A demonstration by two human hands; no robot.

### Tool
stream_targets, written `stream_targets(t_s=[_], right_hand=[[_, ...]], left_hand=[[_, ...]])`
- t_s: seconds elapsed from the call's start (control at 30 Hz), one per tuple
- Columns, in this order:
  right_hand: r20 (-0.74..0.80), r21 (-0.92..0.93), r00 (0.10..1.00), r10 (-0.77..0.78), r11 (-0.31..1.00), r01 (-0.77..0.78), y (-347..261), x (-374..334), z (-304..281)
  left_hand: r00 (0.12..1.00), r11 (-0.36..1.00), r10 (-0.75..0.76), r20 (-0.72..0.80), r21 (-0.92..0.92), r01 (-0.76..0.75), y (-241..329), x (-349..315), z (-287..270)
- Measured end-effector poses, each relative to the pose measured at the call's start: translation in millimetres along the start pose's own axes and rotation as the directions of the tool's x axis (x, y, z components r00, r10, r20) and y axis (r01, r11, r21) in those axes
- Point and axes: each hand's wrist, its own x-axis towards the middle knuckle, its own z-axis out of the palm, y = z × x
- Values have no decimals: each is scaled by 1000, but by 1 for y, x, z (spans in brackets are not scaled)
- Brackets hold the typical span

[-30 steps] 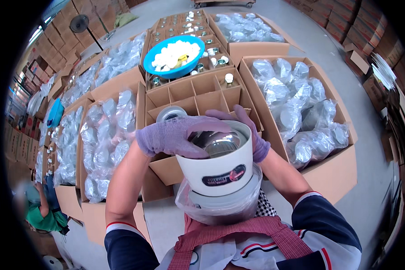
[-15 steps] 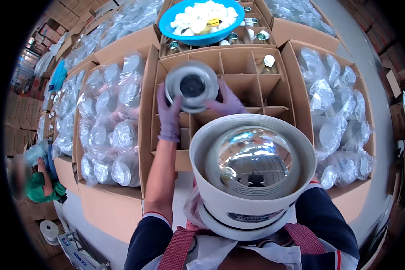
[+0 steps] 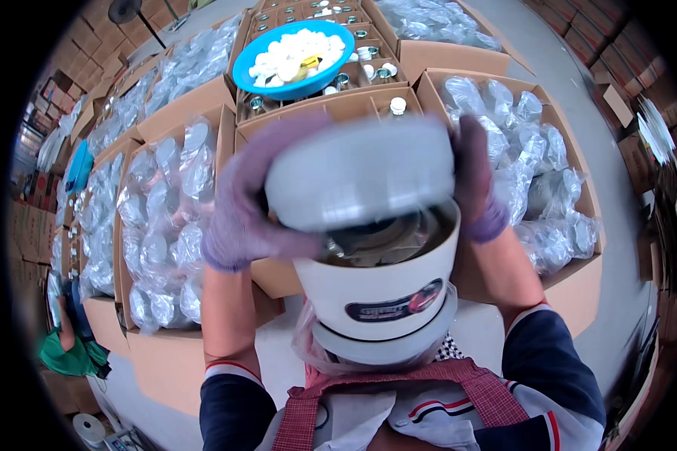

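Note:
Between my left hand (image 3: 259, 199) and my right hand (image 3: 475, 180), both in purple gloves, is a wide grey round cover (image 3: 361, 177). My left fingers curl round its left edge and my right hand grips its right edge. It is tilted and smeared by motion, with a dark underside. Just below it, a white vacuum-jug body (image 3: 376, 297) with an oval label stands upright close to my apron. The cover hides much of its mouth; whether the two touch, I cannot tell. Inside the body, part of a shiny mirrored liner (image 3: 421, 234) shows.
Ahead is a divided carton (image 3: 335, 110) with a white-capped bottle (image 3: 398, 107). A blue basin (image 3: 293, 92) of white caps rests beyond. Cartons of plastic-wrapped parts flank me, left (image 3: 158, 225) and right (image 3: 534, 165). A person in green (image 3: 71, 353) is far left.
Both hands have brought the grey cover from above the divided carton back to the jug body, tipping it over. My view has shifted, and the liner is now mostly covered.

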Motion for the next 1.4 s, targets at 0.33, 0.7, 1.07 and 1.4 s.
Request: stream_targets(t_s=[0.33,0.7,1.07,1.4], right_hand=[[70,-217,968,-242,943,251,-11,-40,22],[114,274,990,-88,960,53,16,-51,27],[180,245,944,-277,942,229,21,-56,10],[-20,110,995,102,989,-99,1,-31,16]], left_hand=[[996,997,78,38,-18,-78,21,-8,28],[998,978,-47,30,207,40,50,-39,46],[990,842,-36,138,538,-44,96,-24,82],[990,997,80,-117,25,-78,58,-13,49]])
